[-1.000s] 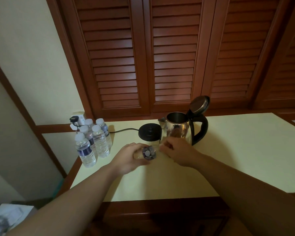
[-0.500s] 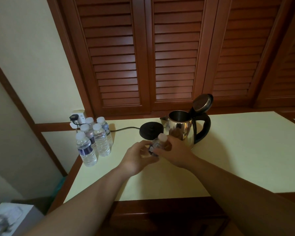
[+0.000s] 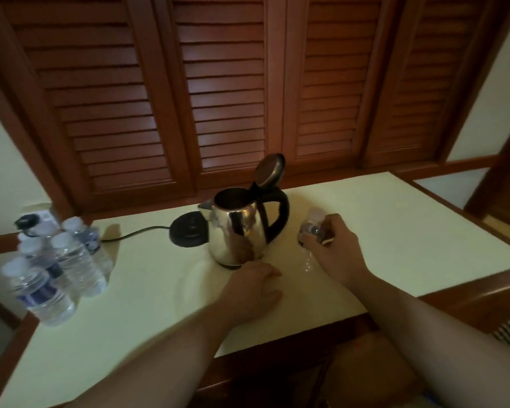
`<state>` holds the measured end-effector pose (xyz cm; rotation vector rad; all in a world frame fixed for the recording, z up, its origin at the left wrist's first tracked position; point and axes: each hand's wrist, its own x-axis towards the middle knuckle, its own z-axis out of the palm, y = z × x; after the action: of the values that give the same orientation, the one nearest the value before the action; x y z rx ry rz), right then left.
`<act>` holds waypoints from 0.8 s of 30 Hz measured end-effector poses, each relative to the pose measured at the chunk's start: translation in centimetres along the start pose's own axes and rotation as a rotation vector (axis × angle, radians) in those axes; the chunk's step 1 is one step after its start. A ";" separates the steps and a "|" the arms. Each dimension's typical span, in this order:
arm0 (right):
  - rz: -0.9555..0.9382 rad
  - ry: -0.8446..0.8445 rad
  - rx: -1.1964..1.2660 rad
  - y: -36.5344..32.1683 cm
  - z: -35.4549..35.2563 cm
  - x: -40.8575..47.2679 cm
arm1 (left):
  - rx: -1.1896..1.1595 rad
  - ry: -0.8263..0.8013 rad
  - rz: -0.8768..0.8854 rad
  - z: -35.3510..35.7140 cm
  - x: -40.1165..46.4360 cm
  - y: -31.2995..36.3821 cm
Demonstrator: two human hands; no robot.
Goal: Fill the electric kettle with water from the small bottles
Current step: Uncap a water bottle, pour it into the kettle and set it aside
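A steel electric kettle [image 3: 236, 228] with a black handle stands mid-table, its lid [image 3: 270, 170] tipped open. My right hand [image 3: 334, 248] grips a small capped water bottle [image 3: 312, 223], which stands on the table to the right of the kettle. My left hand [image 3: 252, 290] rests on the table just in front of the kettle, fingers relaxed and holding nothing. Several more small bottles [image 3: 56, 266] with white caps stand grouped at the table's left end.
The kettle's black base [image 3: 187, 231] sits left of the kettle, its cord [image 3: 130, 232] running to a wall plug [image 3: 27, 222] behind the bottles. Louvred wooden doors [image 3: 227, 92] back the cream table [image 3: 409, 237]. The table's wooden front edge [image 3: 468, 287] is near my arms.
Both hands held the bottle in front of the kettle before. My right hand has carried it to the kettle's right, and my left hand has let go and dropped to the table.
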<state>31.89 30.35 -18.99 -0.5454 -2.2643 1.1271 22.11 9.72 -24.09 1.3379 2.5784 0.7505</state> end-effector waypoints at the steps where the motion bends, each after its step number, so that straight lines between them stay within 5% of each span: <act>1: 0.016 0.028 -0.013 0.9 -1.1 0.5 | 0.028 -0.015 0.020 0.6 1.2 0.9; 13: 0.104 0.131 -0.081 9.2 -10.2 8.5 | 0.205 0.013 -0.012 6.0 15.9 6.9; 24: 0.139 0.106 -0.098 13.8 -9.4 19.3 | 0.177 -0.010 -0.150 6.6 21.5 6.9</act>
<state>24.53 54.83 -19.96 -0.7940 -2.2265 1.0316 16.59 32.59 -24.30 1.1705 2.7544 0.5006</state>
